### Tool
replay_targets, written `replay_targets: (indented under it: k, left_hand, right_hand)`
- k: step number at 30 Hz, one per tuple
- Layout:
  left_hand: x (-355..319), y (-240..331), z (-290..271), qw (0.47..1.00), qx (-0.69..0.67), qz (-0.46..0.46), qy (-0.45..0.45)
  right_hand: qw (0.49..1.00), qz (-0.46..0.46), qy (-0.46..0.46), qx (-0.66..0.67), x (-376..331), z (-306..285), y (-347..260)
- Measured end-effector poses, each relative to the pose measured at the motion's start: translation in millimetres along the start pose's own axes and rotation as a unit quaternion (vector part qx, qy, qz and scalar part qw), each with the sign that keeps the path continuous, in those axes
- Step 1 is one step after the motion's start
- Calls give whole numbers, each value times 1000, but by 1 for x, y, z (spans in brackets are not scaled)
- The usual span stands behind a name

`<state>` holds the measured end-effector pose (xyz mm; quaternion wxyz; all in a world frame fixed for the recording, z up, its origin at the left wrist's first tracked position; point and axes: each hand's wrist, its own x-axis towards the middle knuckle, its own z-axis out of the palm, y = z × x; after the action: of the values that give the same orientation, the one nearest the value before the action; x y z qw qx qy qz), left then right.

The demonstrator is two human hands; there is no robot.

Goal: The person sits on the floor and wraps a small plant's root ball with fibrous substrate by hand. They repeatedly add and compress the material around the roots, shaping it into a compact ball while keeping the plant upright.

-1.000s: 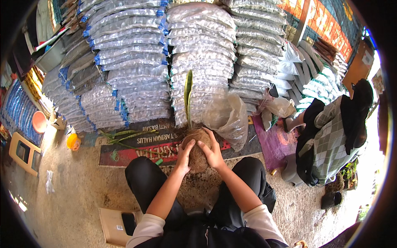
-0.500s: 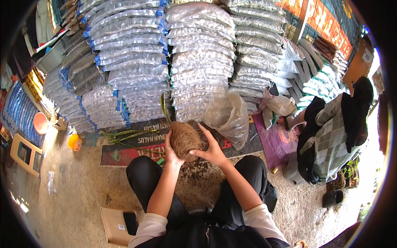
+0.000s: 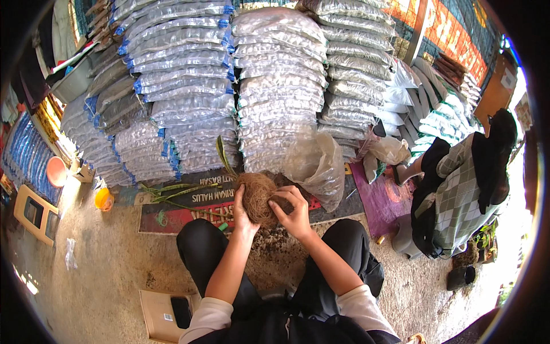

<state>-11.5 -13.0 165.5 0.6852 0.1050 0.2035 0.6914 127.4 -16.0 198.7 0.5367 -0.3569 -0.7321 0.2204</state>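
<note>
Both hands — left hand (image 3: 243, 213), right hand (image 3: 295, 211) — clasp the brown fibrous root ball (image 3: 258, 196), fingers curled.

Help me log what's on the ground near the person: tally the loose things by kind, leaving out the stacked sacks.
Fibre ball with a leaf, held in both hands: 1
Clear plastic bag: 1
Orange bowl: 1
Pink bowl: 1
Cardboard box: 1
Purple mat: 1
Total: 6

One fibre ball (image 3: 258, 198), two hands — sacks perhaps sixty, one person seated (image 3: 458, 189).
</note>
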Motion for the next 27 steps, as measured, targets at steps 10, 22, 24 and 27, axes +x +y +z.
replay_targets:
  k: [10, 22, 24, 27]
  left_hand:
    - [-7, 1, 10, 999, 15, 16, 24]
    - [-3, -34, 1, 913, 271, 273, 133]
    - [-3, -34, 4, 910, 250, 290, 158]
    - [-1, -34, 6, 909, 218, 309, 172]
  right_hand:
    - [996, 9, 78, 45, 4, -12, 5]
    - [897, 296, -41, 325, -14, 24, 19]
    - [868, 350, -32, 351, -17, 29, 15]
    - [771, 413, -54, 482, -16, 27, 11]
